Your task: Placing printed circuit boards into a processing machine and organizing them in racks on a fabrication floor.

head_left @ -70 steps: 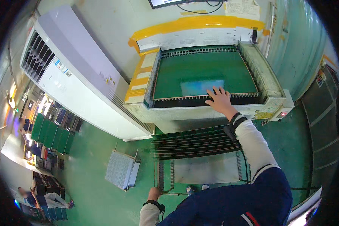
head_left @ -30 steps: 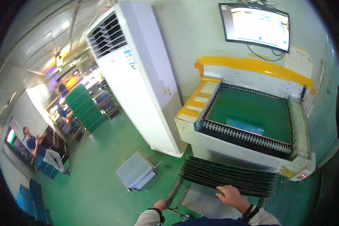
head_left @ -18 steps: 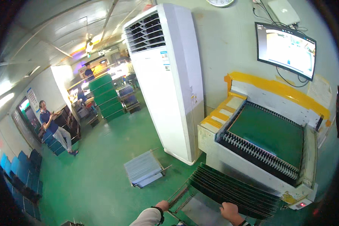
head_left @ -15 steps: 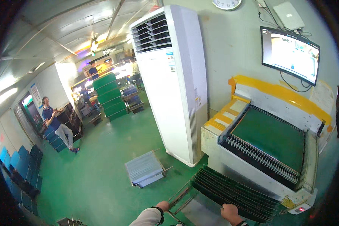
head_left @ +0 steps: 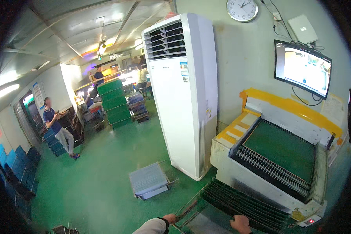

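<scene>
At the lower edge stands a wire rack (head_left: 187,218) with several thin dark green panels (head_left: 241,202) on edge, side by side. My left hand (head_left: 169,218) is closed at the rack's left end, around its frame rail as far as I can see. Close against the near side of the panels, my right hand (head_left: 240,224) is closed with the fingers curled; what lies inside them is hidden. Beyond the rack, a conveyor machine (head_left: 230,160) carries a flat green board (head_left: 280,148) on its rollers.
A tall white air conditioner (head_left: 183,117) stands left of the machine. A rack of grey panels (head_left: 150,180) sits on the green floor. Above hangs a monitor (head_left: 303,68). Farther left, a person (head_left: 58,126) leans by stacked racks; stacked green panels (head_left: 115,103) stand behind.
My view has tipped up a little, so the room and the rack sit lower in the picture. Both hands stay closed at the rack in about the same places.
</scene>
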`<action>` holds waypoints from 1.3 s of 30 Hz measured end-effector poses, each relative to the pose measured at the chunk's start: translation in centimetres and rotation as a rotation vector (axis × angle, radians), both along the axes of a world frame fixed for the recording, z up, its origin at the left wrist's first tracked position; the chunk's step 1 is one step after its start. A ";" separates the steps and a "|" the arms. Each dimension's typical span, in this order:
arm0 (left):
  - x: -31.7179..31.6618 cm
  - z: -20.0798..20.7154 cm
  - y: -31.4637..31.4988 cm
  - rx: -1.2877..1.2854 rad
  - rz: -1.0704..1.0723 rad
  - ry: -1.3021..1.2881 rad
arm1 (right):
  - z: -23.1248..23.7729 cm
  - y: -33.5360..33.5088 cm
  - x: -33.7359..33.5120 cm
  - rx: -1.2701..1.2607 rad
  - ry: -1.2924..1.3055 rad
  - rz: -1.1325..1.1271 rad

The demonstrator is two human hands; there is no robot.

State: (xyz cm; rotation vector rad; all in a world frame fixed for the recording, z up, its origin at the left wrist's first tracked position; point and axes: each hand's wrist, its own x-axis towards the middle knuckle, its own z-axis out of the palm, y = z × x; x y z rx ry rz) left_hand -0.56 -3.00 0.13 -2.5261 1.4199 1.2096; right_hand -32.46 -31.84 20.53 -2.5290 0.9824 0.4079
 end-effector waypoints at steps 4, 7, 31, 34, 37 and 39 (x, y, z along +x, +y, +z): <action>1.4 -1.7 0.5 -0.111 -0.027 0.004 | 0.4 0.3 0.5 0.007 0.115 -0.014; 2.2 -1.7 -0.3 0.053 -0.097 0.190 | 2.6 1.8 -0.2 -0.034 -0.037 -0.031; 5.6 -4.7 0.2 -0.030 -0.045 0.514 | -0.5 -0.7 1.0 -0.043 0.107 -0.022; 4.2 0.0 -0.6 0.083 0.061 0.497 | 2.3 0.5 1.1 -0.008 0.126 -0.085; 2.1 4.8 -1.6 0.077 0.109 0.489 | 0.7 0.5 -0.5 -0.010 0.101 -0.196; 1.4 8.0 -0.7 0.038 0.154 0.474 | 1.0 0.7 -0.3 -0.019 0.088 -0.161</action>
